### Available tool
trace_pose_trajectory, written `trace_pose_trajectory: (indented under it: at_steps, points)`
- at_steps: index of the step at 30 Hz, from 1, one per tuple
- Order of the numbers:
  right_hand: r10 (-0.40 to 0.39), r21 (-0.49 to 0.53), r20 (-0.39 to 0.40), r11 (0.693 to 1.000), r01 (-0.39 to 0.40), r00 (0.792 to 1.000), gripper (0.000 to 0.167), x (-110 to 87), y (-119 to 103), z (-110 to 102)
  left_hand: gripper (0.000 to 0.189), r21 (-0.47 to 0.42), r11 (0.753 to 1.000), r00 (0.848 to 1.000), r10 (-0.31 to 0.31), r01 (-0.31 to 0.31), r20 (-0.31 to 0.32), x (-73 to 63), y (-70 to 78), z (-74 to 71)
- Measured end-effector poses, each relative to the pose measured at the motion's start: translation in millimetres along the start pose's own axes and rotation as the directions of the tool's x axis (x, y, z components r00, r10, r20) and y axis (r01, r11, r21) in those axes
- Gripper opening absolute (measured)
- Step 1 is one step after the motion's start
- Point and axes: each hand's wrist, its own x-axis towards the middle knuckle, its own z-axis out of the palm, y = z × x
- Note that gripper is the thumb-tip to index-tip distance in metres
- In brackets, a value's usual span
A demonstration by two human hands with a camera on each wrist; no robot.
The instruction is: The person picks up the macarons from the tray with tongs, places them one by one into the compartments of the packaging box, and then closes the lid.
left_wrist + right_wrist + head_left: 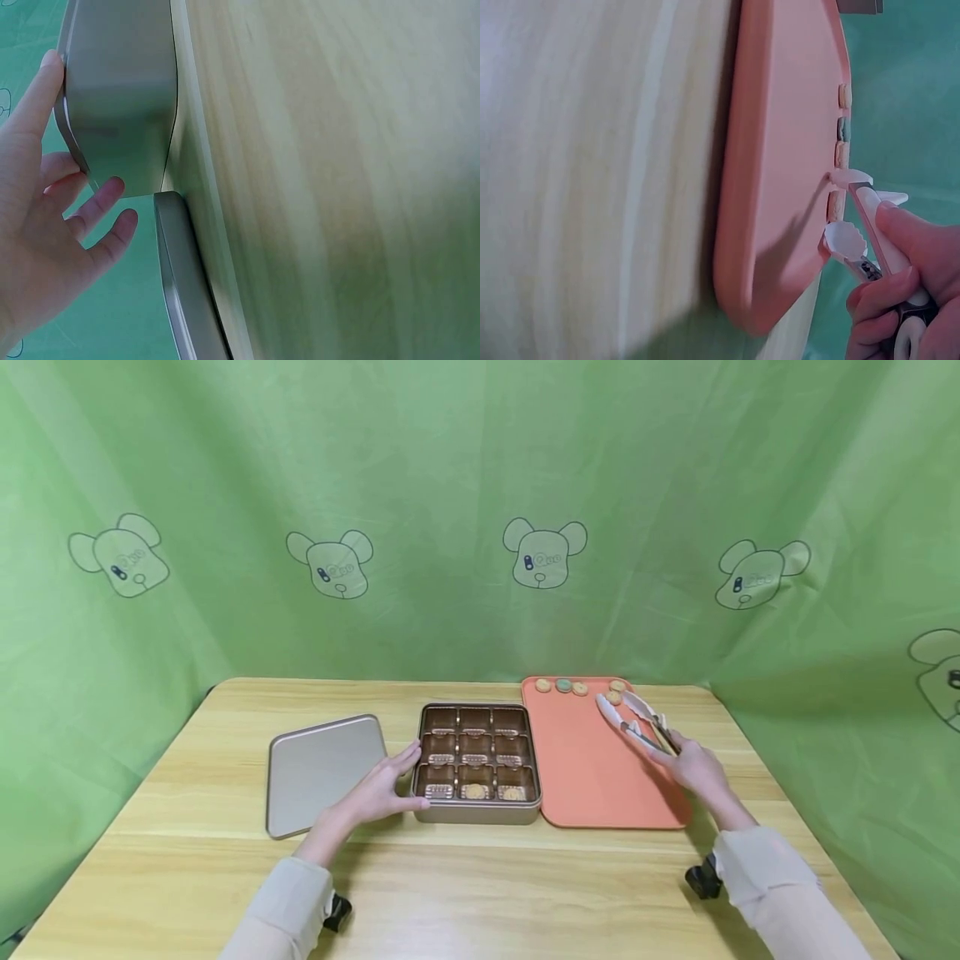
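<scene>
One wooden table (600,893), green bear-print backdrop (480,485), left hand (382,789) flat against tin (477,814), right hand (693,768) gripping tongs (633,722).

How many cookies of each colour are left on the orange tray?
Tan cookies: 4
Green cookie: 1
Total on the orange tray: 5

Bare tray (600,777) between tin (477,810) and tongs (633,720)
</scene>
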Motion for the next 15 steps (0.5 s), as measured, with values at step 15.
trace_pose_trajectory:
  at_steps: [15]
  points:
    - [-0.060,-0.049,-0.075,0.997,0.057,0.995,0.073,-3.8,7.1,9.3,0.090,-0.021,0.999,1.000,-0.029,0.029,0.008,-0.2,4.9,-1.2]
